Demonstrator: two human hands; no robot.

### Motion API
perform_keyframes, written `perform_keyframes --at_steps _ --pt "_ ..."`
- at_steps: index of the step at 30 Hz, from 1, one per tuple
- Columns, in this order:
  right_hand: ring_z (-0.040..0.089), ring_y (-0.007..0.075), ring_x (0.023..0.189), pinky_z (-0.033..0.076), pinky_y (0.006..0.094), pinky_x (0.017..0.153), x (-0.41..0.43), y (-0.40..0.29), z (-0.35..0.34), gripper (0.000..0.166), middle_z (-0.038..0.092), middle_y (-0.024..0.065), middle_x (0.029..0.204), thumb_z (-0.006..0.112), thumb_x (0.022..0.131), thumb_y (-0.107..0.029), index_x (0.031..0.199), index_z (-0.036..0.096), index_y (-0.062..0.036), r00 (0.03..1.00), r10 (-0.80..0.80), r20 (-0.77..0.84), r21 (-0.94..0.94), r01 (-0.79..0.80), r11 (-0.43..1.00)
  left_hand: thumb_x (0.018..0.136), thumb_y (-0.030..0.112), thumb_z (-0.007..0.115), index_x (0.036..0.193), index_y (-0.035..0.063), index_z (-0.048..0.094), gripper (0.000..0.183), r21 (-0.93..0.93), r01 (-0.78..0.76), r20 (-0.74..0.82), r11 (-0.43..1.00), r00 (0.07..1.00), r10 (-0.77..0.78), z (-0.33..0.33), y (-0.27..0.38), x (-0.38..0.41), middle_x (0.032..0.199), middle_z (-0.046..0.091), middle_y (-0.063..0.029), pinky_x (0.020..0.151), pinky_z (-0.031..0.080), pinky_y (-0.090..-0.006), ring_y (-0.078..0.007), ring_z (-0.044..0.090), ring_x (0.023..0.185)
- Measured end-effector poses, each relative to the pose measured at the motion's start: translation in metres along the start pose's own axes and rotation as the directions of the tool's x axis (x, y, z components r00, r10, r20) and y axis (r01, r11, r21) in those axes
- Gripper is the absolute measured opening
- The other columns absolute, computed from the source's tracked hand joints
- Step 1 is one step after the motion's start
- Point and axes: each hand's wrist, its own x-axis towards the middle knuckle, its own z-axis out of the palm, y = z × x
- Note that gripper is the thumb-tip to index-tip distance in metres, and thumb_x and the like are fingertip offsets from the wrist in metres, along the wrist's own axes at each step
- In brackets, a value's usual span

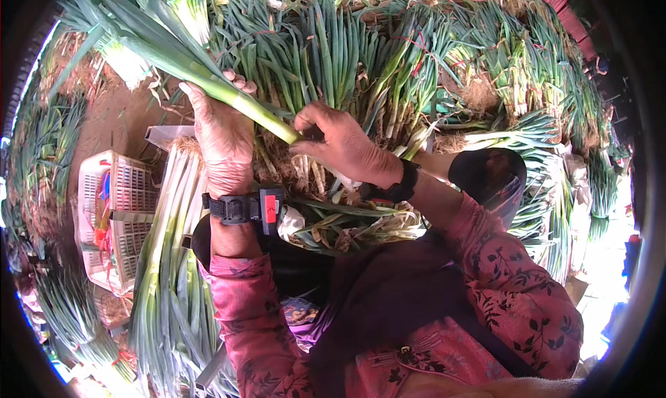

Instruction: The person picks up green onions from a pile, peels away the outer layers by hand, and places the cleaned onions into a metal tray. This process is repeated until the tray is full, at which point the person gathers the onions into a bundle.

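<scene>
Across my left hand (223, 133) lies a large green onion stalk (229, 92), its broad leaves reaching to the upper left; the thumb and fingertips close around it. My right hand (343, 143) pinches the lower end of the same stalk between thumb and forefinger. Both wrists carry black straps. To the left of my left forearm, trimmed green onions (171, 216) lie with their roots toward the top. Loose leaves and peelings (359, 229) lie between my forearms, in front of my dark apron.
A white plastic basket (132, 211) with red and blue items stands at the left. Tied bundles of green onions (338, 49) fill the ground ahead, with more bundles (541, 164) on the right. Another bundle (78, 315) lies at the lower left.
</scene>
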Motion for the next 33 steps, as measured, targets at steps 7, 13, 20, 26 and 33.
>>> perform_keyframes --at_steps 7,13,20,26,33 --pt "0.06 0.0299 0.075 0.046 0.0362 0.067 -0.002 0.003 0.007 0.025 0.058 0.0124 0.079 0.073 0.073 -0.008 0.086 0.052 -0.0034 0.999 -0.021 0.025 0.047 0.02 0.999 0.091 0.05 0.051 0.113 0.0039 0.047 0.051 0.004 0.0 -0.025 1.0 1.0 0.0 -0.001 -0.001 -0.001 0.089 0.054 -0.0095 0.075 0.046 -0.0364 -0.0208 0.051 0.079" --pt "0.057 0.009 0.062 0.05 0.0228 0.054 0.013 0.027 -0.019 0.01 0.061 0.0022 0.074 0.06 0.091 -0.013 0.09 0.063 -0.0034 0.934 0.337 -0.121 0.737 -0.143 0.66 0.084 0.046 0.061 0.108 0.0053 0.052 0.048 -0.169 0.001 0.024 0.986 1.0 0.003 -0.014 0.029 0.008 0.085 0.054 -0.008 0.073 0.044 -0.0313 -0.0183 0.049 0.077" --pt "0.063 0.0142 0.065 0.053 0.0277 0.055 0.025 0.017 0.034 0.028 0.065 0.0081 0.077 0.041 0.1 -0.021 0.106 0.062 -0.0028 0.965 0.24 0.103 0.137 -0.253 0.958 0.086 0.039 0.063 0.107 0.0027 0.053 0.043 -0.123 -0.073 -0.045 0.99 0.997 0.068 -0.033 0.031 0.011 0.086 0.053 -0.0096 0.075 0.045 -0.035 -0.0197 0.049 0.079" --pt "0.053 0.0135 0.054 0.045 0.0286 0.048 -0.026 0.035 0.054 0.022 0.059 0.0078 0.068 0.042 0.098 -0.012 0.095 0.06 0.0006 0.951 0.273 0.146 0.294 -0.306 0.906 0.086 0.033 0.066 0.106 0.002 0.055 0.039 0.044 -0.2 -0.255 0.979 0.945 0.205 -0.046 0.049 0.008 0.086 0.055 -0.0094 0.074 0.051 -0.0356 -0.0208 0.052 0.077" --pt "0.059 0.0127 0.056 0.048 0.0283 0.052 -0.033 0.028 0.014 0.02 0.061 0.0067 0.067 0.041 0.096 -0.006 0.095 0.059 0.003 0.785 0.465 0.409 0.443 -0.616 0.651 0.085 0.03 0.068 0.111 0.0031 0.054 0.04 0.013 -0.208 -0.134 0.978 0.969 0.208 -0.037 0.057 0.007 0.091 0.057 -0.0105 0.075 0.049 -0.0345 -0.0206 0.054 0.078"
